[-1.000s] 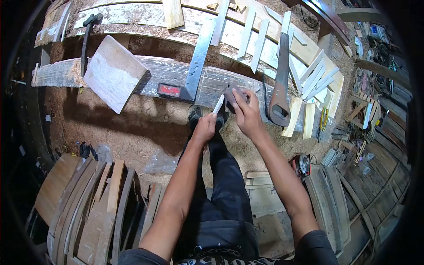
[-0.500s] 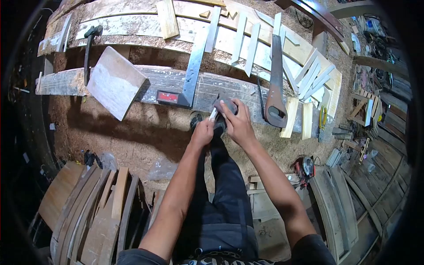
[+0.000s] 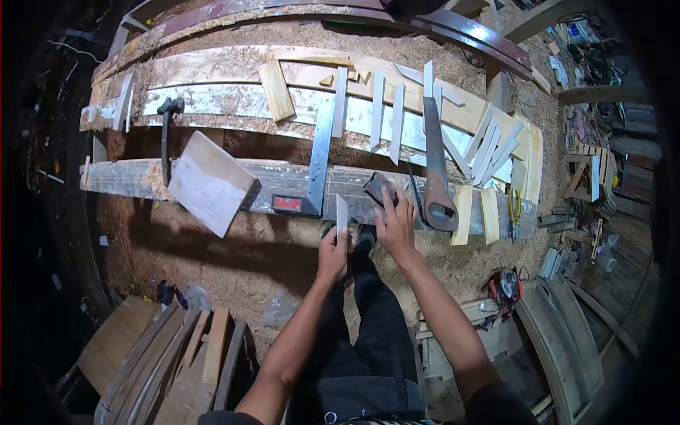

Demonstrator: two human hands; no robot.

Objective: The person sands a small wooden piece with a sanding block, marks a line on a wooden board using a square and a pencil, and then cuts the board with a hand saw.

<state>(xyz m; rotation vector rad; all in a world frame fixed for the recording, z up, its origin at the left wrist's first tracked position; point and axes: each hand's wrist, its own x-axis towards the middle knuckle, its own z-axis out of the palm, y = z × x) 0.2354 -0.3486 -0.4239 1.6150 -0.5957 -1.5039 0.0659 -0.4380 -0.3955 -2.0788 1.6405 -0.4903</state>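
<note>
My left hand [image 3: 331, 256] is closed round a thin pale wood strip [image 3: 342, 216], held upright in front of the bench edge. Just to its right, my right hand [image 3: 397, 225] grips a small dark block [image 3: 378, 187] over the bench plank [image 3: 283, 173]. Block and strip are apart. Left of the strip lies a try square [image 3: 319, 159] with a red label on its dark stock. A handsaw [image 3: 437, 166] rests to the right of my right hand, beside a thin dark bent rod [image 3: 418, 191].
A hammer [image 3: 168, 142] and a square board [image 3: 214, 184] lie on the left. Cut strips [image 3: 489, 145] are piled at the right, near yellow-handled pliers [image 3: 515, 205]. A red power tool [image 3: 506, 285] sits low right; curved wood pieces [image 3: 145, 354] stand low left.
The block has come away from the strip, moving right with my right hand. My left hand now holds the strip more upright. The view has shifted, so the bench appears lower.
</note>
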